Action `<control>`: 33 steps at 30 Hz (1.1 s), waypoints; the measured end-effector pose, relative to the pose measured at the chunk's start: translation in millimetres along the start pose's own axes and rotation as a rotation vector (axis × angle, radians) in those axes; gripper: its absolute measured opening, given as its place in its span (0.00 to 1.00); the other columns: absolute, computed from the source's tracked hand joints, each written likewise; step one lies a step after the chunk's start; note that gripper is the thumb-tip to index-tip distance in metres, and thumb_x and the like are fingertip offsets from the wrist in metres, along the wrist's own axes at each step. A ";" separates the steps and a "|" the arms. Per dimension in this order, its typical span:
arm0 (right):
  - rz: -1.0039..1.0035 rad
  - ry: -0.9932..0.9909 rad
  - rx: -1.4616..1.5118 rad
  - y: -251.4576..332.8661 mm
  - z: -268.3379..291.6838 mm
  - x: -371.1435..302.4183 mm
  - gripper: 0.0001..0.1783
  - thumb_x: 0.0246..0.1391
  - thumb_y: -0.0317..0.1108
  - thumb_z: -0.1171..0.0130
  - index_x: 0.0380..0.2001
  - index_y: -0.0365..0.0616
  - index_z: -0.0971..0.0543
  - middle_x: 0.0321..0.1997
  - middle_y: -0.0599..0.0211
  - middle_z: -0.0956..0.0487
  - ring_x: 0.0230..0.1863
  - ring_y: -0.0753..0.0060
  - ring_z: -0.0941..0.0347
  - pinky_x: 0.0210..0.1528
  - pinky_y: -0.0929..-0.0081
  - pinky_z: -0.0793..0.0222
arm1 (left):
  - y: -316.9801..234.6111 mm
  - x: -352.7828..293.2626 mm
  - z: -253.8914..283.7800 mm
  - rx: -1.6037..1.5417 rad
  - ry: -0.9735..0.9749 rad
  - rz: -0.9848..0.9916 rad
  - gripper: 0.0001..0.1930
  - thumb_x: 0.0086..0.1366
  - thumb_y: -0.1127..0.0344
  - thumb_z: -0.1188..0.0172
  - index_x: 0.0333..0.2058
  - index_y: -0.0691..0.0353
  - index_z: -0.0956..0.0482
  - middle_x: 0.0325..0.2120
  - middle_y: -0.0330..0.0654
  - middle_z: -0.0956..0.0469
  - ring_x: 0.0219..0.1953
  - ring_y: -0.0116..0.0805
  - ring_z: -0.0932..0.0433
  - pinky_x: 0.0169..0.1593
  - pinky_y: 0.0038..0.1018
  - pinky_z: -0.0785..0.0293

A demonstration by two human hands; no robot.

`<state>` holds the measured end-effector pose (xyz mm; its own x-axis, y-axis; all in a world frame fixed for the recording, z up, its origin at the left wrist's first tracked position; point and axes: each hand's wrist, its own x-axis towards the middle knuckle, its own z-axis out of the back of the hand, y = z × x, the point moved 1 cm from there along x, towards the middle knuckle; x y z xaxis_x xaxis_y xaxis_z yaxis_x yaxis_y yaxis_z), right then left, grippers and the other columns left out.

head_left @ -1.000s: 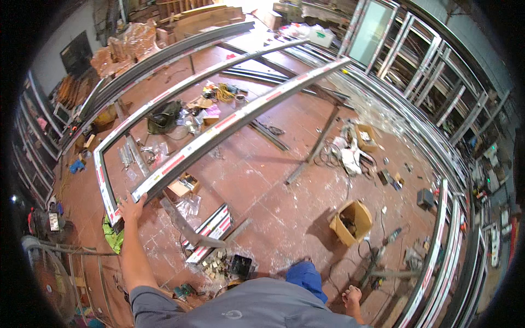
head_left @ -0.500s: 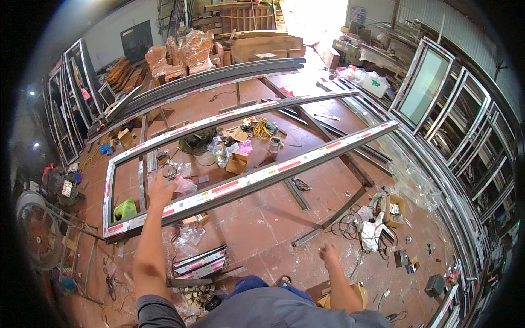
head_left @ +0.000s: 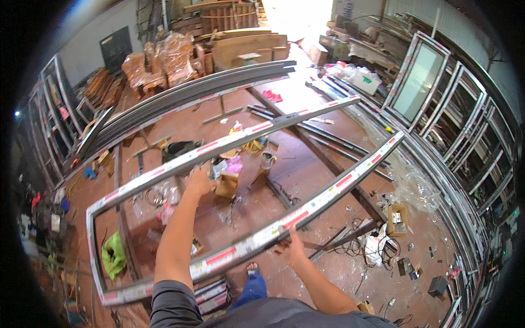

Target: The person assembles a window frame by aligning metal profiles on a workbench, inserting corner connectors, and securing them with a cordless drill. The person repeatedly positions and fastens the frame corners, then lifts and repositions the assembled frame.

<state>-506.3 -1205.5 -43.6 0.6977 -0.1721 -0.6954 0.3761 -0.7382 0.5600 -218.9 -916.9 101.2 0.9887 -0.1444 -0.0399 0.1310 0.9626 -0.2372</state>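
White-and-red, U-shaped metal frame (head_left: 243,247) points lengthwise far right, open-ended, above cluttered red-tiled floor (head_left: 251,213); right hand (head_left: 294,249) clasps near rail (head_left: 322,200); left hand (head_left: 199,181), half-open beside far rail (head_left: 235,138), hold unclear.

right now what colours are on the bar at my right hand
The bar is white with red patches on top; best in head view.

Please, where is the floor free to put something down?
Mostly bare floor shows between the box by the left hand and the frame's near rail, and between the right forearm and the white bag. Crowded: around the pink plastic.
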 end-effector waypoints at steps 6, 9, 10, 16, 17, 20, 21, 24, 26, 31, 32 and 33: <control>0.014 -0.240 0.173 5.9 -16.4 41.9 0.32 0.61 0.63 0.33 0.56 0.50 0.20 0.52 0.64 0.15 0.51 0.54 0.19 0.53 0.47 0.22 | -24.6 165.5 -46.2 0.149 -0.087 -0.079 0.57 0.52 0.42 0.20 0.76 0.54 0.41 0.76 0.56 0.43 0.79 0.60 0.49 0.76 0.63 0.50; 0.043 -0.291 0.184 13.6 -36.2 22.1 0.32 0.62 0.61 0.32 0.58 0.50 0.21 0.54 0.66 0.17 0.52 0.61 0.19 0.53 0.51 0.24 | -32.1 213.6 -55.6 0.095 -0.037 -0.061 0.63 0.49 0.42 0.19 0.77 0.53 0.47 0.77 0.56 0.44 0.79 0.56 0.49 0.75 0.64 0.49; 0.064 -0.292 0.219 20.9 -45.5 20.5 0.31 0.62 0.60 0.32 0.58 0.49 0.21 0.54 0.65 0.17 0.53 0.61 0.20 0.55 0.49 0.24 | -25.1 233.4 -58.1 0.075 0.016 -0.024 0.64 0.46 0.40 0.18 0.77 0.53 0.46 0.76 0.56 0.43 0.79 0.56 0.49 0.75 0.65 0.48; 0.175 -0.337 0.446 56.0 -50.0 30.4 0.28 0.66 0.51 0.33 0.60 0.44 0.22 0.58 0.60 0.17 0.58 0.53 0.21 0.65 0.46 0.27 | -61.2 272.2 -55.8 -0.010 0.125 -0.094 0.65 0.38 0.38 0.17 0.73 0.57 0.40 0.66 0.58 0.28 0.67 0.57 0.28 0.67 0.55 0.31; 0.217 -0.315 0.484 55.0 -51.8 35.0 0.30 0.66 0.51 0.32 0.61 0.43 0.23 0.59 0.59 0.18 0.58 0.52 0.21 0.65 0.46 0.27 | -48.1 283.2 -62.7 -0.048 0.114 -0.128 0.62 0.38 0.38 0.17 0.70 0.59 0.36 0.61 0.58 0.23 0.63 0.57 0.24 0.64 0.53 0.28; 0.149 -0.461 0.516 53.4 -55.6 28.9 0.27 0.64 0.48 0.30 0.59 0.42 0.20 0.58 0.57 0.16 0.56 0.51 0.20 0.63 0.44 0.25 | -54.3 275.6 -56.6 -0.012 0.083 -0.161 0.56 0.37 0.39 0.17 0.63 0.62 0.28 0.55 0.57 0.17 0.59 0.56 0.19 0.60 0.47 0.23; 0.224 -0.403 0.547 48.0 -51.6 35.3 0.27 0.63 0.47 0.28 0.57 0.41 0.19 0.56 0.57 0.15 0.54 0.52 0.18 0.62 0.45 0.24 | -57.0 270.7 -53.7 0.009 0.064 -0.160 0.57 0.37 0.39 0.17 0.63 0.62 0.29 0.55 0.57 0.17 0.59 0.56 0.19 0.60 0.47 0.22; 0.183 -0.411 0.524 47.9 -46.0 29.4 0.26 0.62 0.47 0.28 0.55 0.41 0.19 0.55 0.59 0.15 0.54 0.53 0.18 0.61 0.44 0.23 | -62.3 263.9 -38.0 0.049 0.073 -0.125 0.57 0.38 0.39 0.17 0.65 0.61 0.30 0.55 0.57 0.17 0.59 0.55 0.18 0.61 0.49 0.24; 0.233 -0.344 0.561 40.6 -32.7 42.4 0.26 0.63 0.48 0.28 0.55 0.41 0.19 0.55 0.59 0.15 0.53 0.53 0.19 0.62 0.44 0.24 | -62.1 266.5 -27.8 0.078 0.045 -0.110 0.58 0.38 0.40 0.18 0.68 0.56 0.32 0.55 0.54 0.17 0.58 0.54 0.18 0.61 0.51 0.25; 0.211 -0.210 0.596 44.4 -46.0 20.7 0.30 0.67 0.56 0.36 0.60 0.43 0.23 0.57 0.59 0.17 0.57 0.52 0.22 0.66 0.45 0.30 | -92.0 223.8 57.0 0.144 -0.128 -0.189 0.47 0.40 0.41 0.18 0.56 0.60 0.25 0.51 0.57 0.17 0.54 0.56 0.18 0.58 0.50 0.27; 0.255 -0.173 0.592 45.4 -45.1 19.3 0.31 0.67 0.59 0.37 0.59 0.45 0.22 0.58 0.60 0.18 0.57 0.53 0.23 0.66 0.46 0.30 | -106.4 209.3 82.3 0.170 -0.165 -0.209 0.47 0.40 0.41 0.18 0.56 0.60 0.25 0.51 0.57 0.17 0.54 0.56 0.18 0.58 0.50 0.27; 0.294 -0.131 0.588 45.8 -44.6 18.8 0.31 0.66 0.61 0.38 0.57 0.46 0.22 0.58 0.60 0.18 0.57 0.54 0.23 0.65 0.47 0.30 | -117.1 197.7 106.2 0.202 -0.203 -0.225 0.47 0.40 0.42 0.18 0.56 0.60 0.25 0.51 0.57 0.17 0.54 0.57 0.18 0.58 0.50 0.28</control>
<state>-448.8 -1213.5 -10.9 0.6270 -0.4702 -0.6211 -0.2389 -0.8749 0.4212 -31.0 -1033.8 224.2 0.9252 -0.3287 0.1898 0.3385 0.9407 -0.0209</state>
